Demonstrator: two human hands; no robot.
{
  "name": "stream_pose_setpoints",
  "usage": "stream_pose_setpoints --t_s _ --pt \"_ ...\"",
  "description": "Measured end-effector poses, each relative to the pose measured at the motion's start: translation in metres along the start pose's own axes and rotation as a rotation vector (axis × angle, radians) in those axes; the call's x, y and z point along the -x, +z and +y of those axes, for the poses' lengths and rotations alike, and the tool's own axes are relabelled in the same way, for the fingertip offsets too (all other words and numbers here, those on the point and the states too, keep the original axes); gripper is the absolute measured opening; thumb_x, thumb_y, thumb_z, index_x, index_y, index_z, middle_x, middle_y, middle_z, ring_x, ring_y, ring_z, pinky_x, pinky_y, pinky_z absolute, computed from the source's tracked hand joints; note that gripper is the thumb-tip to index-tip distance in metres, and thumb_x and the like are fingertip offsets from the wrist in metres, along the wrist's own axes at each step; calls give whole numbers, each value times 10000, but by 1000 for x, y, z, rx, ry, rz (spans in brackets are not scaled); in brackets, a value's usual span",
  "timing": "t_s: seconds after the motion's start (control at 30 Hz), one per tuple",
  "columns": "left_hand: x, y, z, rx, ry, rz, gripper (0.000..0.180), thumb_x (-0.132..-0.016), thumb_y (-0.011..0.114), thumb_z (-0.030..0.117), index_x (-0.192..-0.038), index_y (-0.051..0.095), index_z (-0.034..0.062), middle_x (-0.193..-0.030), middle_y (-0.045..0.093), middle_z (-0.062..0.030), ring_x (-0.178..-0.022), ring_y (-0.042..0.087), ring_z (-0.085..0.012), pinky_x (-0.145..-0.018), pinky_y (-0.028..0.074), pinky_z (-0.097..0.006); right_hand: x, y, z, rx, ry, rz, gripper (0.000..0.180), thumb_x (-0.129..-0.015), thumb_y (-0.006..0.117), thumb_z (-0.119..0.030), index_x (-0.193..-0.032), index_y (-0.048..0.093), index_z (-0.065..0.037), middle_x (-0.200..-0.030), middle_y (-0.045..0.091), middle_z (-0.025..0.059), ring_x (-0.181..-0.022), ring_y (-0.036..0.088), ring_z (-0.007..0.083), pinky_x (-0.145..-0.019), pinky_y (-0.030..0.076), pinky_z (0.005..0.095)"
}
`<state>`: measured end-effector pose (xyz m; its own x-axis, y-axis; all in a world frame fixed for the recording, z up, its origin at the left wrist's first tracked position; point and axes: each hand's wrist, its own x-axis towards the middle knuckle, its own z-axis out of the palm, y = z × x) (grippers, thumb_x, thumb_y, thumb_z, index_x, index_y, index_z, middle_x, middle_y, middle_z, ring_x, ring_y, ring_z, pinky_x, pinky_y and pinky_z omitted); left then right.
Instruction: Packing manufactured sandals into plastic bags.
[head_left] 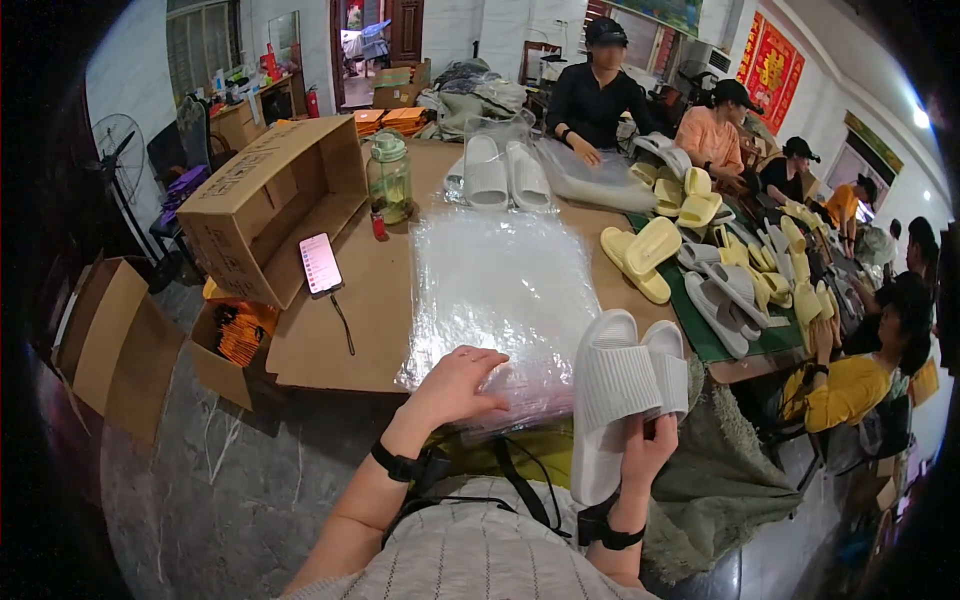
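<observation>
My right hand (pixel 650 448) grips a pair of white ribbed slide slippers (pixel 612 400) near the front edge of the table, soles upright and side by side. To their left, a stack of clear plastic bags (pixel 500 270) lies flat before me. Over the near left corner of that stack, my left hand (pixel 460 385) rests with thumb and fingers apart, holding nothing that I can see. Another white slipper pair (pixel 508 175) stands at the stack's far edge, partly in clear plastic. A yellow slipper pair (pixel 642 258) lies at the right.
On the left of the cardboard-covered table (pixel 360 345) are an open carton (pixel 270 205), a phone (pixel 320 265), a glass jar (pixel 390 185) and a small red bottle (pixel 379 226). Many grey and yellow slippers (pixel 740 275) cover the right side. Several people sit along the table.
</observation>
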<state>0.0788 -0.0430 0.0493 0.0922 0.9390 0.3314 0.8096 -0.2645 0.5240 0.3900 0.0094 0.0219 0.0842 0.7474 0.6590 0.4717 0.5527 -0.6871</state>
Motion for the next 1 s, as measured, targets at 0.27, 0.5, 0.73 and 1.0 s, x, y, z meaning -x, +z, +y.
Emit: stream_pose_setpoints --t_s 0.27,0.5,0.73,1.0 --pt "0 8 -10 -188 11 195 462 -801 773 218 -1216 639 66 -1311 598 -170 -1221 544 -347 -1011 474 -417 -4 0 2 22 -120 39 168 -860 705 -56 -894 575 46 -812 537 142 -740 528 285 -670 416 349" --pt "0 13 -21 8 -228 65 323 -771 798 253 -1037 722 86 -1253 625 -130 -1149 574 -332 -994 480 -409 -1 -1 7 26 -31 18 223 -886 717 -82 -839 535 38 -772 495 109 -672 471 256 -631 384 354" --pt "6 16 1 -231 87 41 472 -722 823 347 -1118 705 118 -1336 589 -125 -1252 500 -338 -1012 454 -450 -3 2 -2 -15 -48 37 187 -896 707 -80 -872 563 36 -790 517 100 -699 487 243 -651 399 343" --pt "-5 24 -9 2 -6 238 231 -912 636 253 -1000 739 65 -1082 707 -159 -1017 650 -350 -906 511 -416 -2 -2 5 -6 -24 23 156 -914 686 -76 -988 619 44 -847 544 68 -733 509 172 -647 407 305"
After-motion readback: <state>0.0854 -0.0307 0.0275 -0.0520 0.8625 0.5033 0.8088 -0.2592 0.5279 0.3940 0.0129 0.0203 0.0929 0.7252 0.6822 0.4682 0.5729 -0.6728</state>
